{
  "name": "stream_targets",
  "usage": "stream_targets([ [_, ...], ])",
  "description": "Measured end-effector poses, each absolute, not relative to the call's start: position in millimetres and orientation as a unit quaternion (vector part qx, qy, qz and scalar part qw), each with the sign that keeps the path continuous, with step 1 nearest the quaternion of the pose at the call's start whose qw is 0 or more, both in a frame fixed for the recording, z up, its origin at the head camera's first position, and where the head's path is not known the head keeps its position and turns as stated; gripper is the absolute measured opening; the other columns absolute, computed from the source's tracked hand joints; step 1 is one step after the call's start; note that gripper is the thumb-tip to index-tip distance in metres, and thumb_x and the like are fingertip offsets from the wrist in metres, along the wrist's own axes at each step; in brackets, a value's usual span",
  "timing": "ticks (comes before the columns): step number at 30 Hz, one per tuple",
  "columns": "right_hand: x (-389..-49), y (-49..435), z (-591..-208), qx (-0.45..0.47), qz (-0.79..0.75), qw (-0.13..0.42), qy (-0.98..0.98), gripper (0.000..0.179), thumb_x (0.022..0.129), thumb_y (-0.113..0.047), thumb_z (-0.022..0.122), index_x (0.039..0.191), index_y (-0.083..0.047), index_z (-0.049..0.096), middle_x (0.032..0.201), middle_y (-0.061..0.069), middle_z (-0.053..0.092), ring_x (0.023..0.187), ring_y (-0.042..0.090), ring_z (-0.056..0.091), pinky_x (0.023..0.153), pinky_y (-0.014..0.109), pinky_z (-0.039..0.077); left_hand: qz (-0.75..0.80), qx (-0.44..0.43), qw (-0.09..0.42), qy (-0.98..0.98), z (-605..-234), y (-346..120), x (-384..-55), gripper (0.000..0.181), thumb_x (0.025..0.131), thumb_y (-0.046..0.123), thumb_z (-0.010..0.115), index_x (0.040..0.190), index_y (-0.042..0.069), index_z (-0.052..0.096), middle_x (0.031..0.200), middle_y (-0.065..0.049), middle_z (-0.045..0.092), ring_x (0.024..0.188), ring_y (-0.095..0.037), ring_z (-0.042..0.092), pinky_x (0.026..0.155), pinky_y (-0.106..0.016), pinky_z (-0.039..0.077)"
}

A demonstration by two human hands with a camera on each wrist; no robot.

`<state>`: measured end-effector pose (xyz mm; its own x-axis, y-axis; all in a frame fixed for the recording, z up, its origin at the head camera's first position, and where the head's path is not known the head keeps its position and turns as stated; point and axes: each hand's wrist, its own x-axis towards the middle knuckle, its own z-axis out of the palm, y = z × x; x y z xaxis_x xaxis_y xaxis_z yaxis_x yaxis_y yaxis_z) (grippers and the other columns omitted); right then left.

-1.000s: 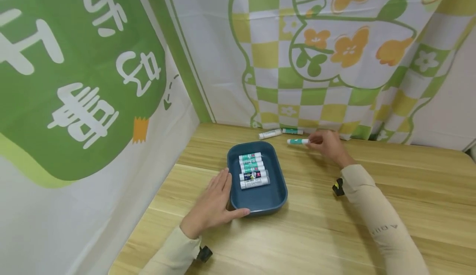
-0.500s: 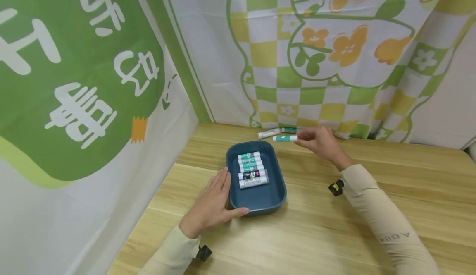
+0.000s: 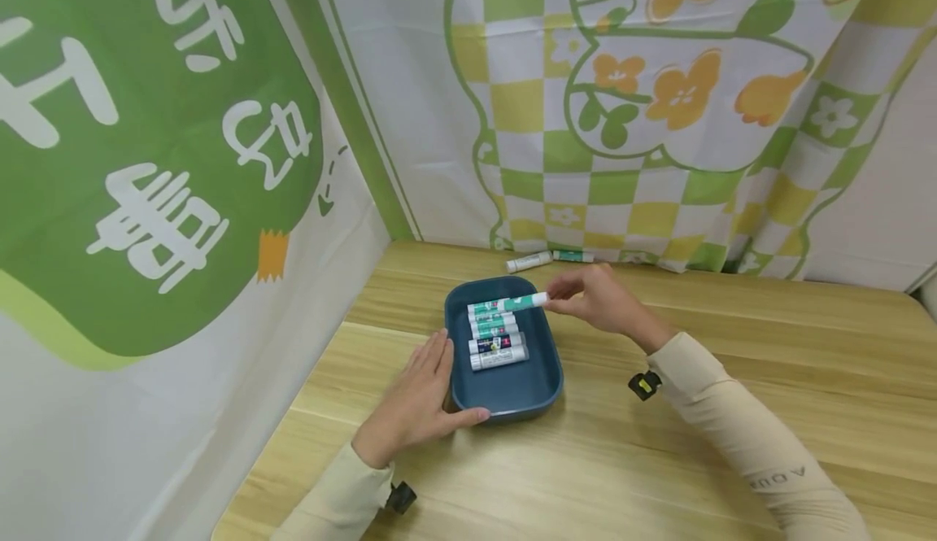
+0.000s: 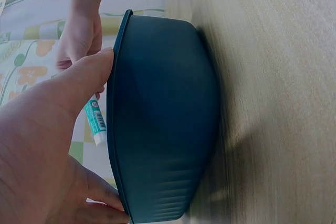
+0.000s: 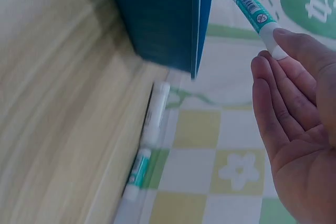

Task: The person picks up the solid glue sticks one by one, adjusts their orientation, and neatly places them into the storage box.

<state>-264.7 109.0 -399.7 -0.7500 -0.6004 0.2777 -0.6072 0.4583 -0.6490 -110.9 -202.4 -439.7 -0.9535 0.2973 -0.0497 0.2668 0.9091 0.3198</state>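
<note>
My right hand (image 3: 596, 301) pinches a green-and-white glue stick (image 3: 523, 303) by its right-hand end, between thumb and fingers. In the head view the stick overlaps the far part of a dark blue tray (image 3: 512, 396); in the right wrist view this glue stick (image 5: 253, 13) shows up above the tray's rim. Inside the tray lies a row of several glue sticks: green-and-white ones (image 3: 494, 329), a navy one (image 3: 494, 345) and a white one (image 3: 499, 358). My left hand (image 3: 413, 403) rests against the tray's left side, fingers straight, thumb on the near rim.
Behind the tray, a white glue stick (image 3: 529, 262) and a green one (image 3: 573, 256) lie on the wooden table (image 3: 659, 460) near its back edge. A patterned curtain (image 3: 622, 191) hangs along that edge, and another printed cloth (image 3: 220, 321) hangs at the left.
My right hand has carried the pinched glue stick left and toward me, from beside the two sticks at the back to over the tray. The left hand and the tray stay put.
</note>
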Motion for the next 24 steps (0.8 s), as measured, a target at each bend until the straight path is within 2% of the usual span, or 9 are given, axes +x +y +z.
stream_targets([
  [5,-254.3,97.2,-402.1,0.388,0.374,-0.039,-0.841,0.011,0.095,-0.022,0.081,0.104,-0.016,0.082,0.099,-0.003,0.082,0.092,0.011,0.076,0.087,0.038,0.065,0.162,0.142,0.054,0.975,-439.4,-201.8,-110.8,0.125,0.088,0.082,0.061,0.166,-0.006,0.017,0.177,-0.023,0.006,0.166,-0.038,0.009,0.135,-0.055,0.016],
  [9,-246.0,88.0,-404.5,0.422,0.340,-0.056,-0.838,0.011,0.096,-0.020,0.080,0.106,-0.015,0.081,0.099,-0.003,0.081,0.089,0.006,0.075,0.081,0.029,0.064,0.160,0.141,0.052,0.975,-439.4,-201.5,-110.8,0.125,0.088,0.082,0.061,0.166,-0.006,0.018,0.177,-0.024,0.008,0.166,-0.039,0.010,0.135,-0.055,0.017],
  [12,-239.8,81.2,-405.9,0.445,0.313,-0.063,-0.837,0.012,0.096,-0.021,0.080,0.105,-0.014,0.082,0.098,-0.003,0.081,0.086,0.004,0.074,0.078,0.027,0.064,0.153,0.143,0.053,0.976,-439.1,-201.9,-111.3,0.125,0.088,0.083,0.060,0.166,-0.006,0.018,0.177,-0.025,0.009,0.166,-0.038,0.010,0.135,-0.055,0.018],
  [21,-231.5,68.9,-419.6,0.475,0.294,-0.067,-0.827,0.012,0.096,-0.021,0.080,0.102,-0.010,0.082,0.096,0.000,0.082,0.085,0.004,0.074,0.078,0.037,0.067,0.158,0.143,0.055,0.976,-439.5,-201.9,-111.8,0.124,0.089,0.082,0.060,0.166,-0.005,0.018,0.177,-0.024,0.009,0.167,-0.037,0.009,0.135,-0.055,0.017],
  [24,-231.4,66.7,-426.2,0.476,0.291,-0.071,-0.827,0.013,0.096,-0.020,0.080,0.103,-0.009,0.082,0.098,0.001,0.082,0.085,0.005,0.074,0.078,0.034,0.067,0.159,0.142,0.055,0.976,-439.7,-201.8,-111.5,0.124,0.089,0.082,0.060,0.166,-0.005,0.018,0.177,-0.024,0.009,0.166,-0.037,0.009,0.135,-0.055,0.017],
])
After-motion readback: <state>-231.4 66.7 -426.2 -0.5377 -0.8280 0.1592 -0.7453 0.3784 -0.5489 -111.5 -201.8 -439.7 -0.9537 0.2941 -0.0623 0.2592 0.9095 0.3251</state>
